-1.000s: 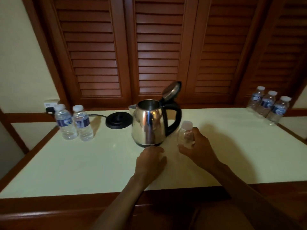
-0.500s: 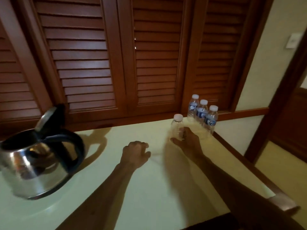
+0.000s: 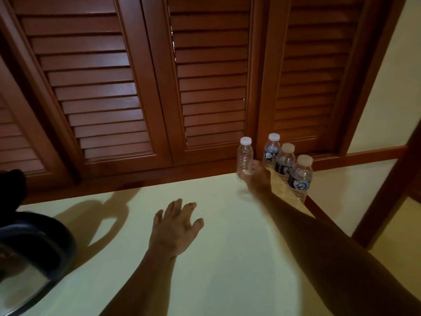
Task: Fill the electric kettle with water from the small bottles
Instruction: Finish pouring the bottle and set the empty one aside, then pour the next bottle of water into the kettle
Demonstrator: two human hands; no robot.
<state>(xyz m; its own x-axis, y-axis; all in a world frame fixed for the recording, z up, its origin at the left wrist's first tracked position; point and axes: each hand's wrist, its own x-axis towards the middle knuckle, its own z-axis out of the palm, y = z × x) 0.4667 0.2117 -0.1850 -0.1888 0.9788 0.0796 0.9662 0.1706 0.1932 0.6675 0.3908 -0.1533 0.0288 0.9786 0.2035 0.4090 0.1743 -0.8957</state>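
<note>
Clear plastic, ribbed and without a label, makes up the small bottle [image 3: 245, 156] that we see at the far right of the pale tabletop [image 3: 218, 258], white cap on and standing upright. It looks empty. Our right hand [image 3: 257, 177] reaches out to it and wraps its lower part, fingers closed around the base, so the bottom of the bottle is hidden and we cannot tell whether it rests on the surface or is held just above it.

Just beside that hand, to the right, three labelled bottles [image 3: 284, 165] stand in a tight cluster near the table's corner, each capped in white and wearing a dark blue label; these hold water.

Our left hand [image 3: 175, 226] lies well apart from the bottles, nearer the middle of the table, fingers spread and loose, gripping nothing. We cannot tell whether the palm touches the surface.

At the far left edge we see only part of the electric kettle [image 3: 27, 263]: its black handle curving over a strip of shiny steel body, with the raised black lid cut off by the frame. Its shadow falls across the tabletop toward the back.

Behind everything, dark red-brown louvred doors [image 3: 141, 76] rise from the table's rear edge.
</note>
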